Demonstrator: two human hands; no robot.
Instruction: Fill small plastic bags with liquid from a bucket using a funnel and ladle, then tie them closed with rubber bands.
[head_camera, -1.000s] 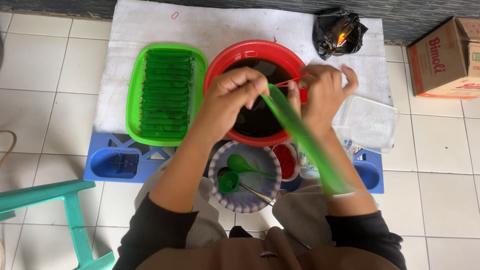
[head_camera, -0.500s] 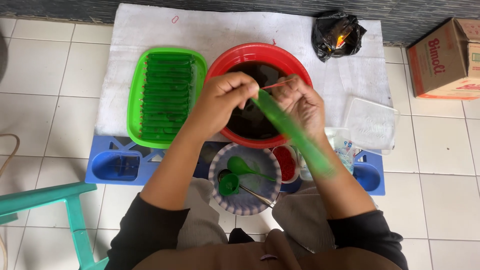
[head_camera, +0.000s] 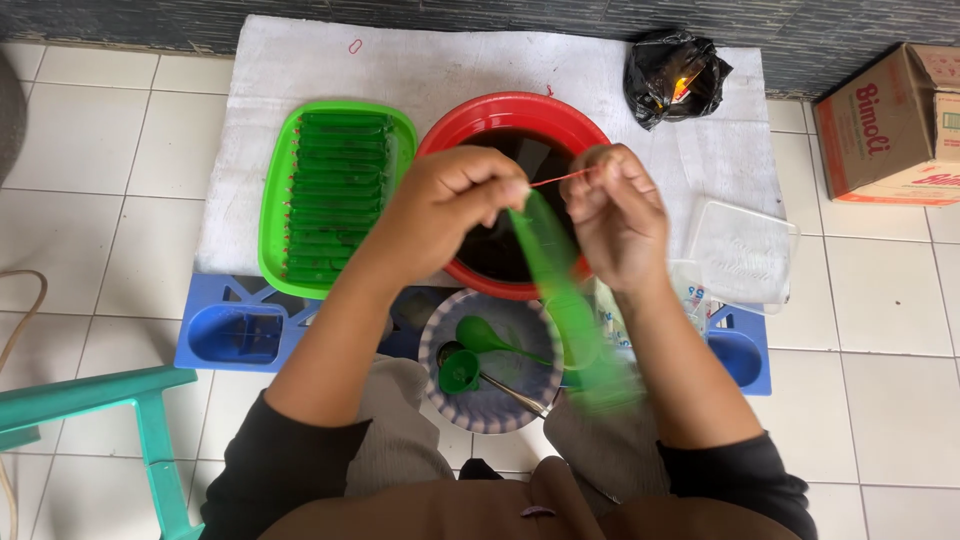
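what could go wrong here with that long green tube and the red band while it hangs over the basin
1. The green tube hangs blurred from both hands; if the left hand loses its pinch at the top, the tube could drop into the dark liquid in the red basin.
2. The thin red band is stretched taut to the right hand; it might snap or slip off.

A: The lower end of the green tube (head_camera: 590, 340) is smeared with blur; I can't make out how it ends.

B: Both hands cover part of the red basin (head_camera: 470, 125), so some of its dark liquid is hidden.

A: The cardboard box (head_camera: 890, 130) runs off the right edge, and the teal stool (head_camera: 90, 410) off the left.
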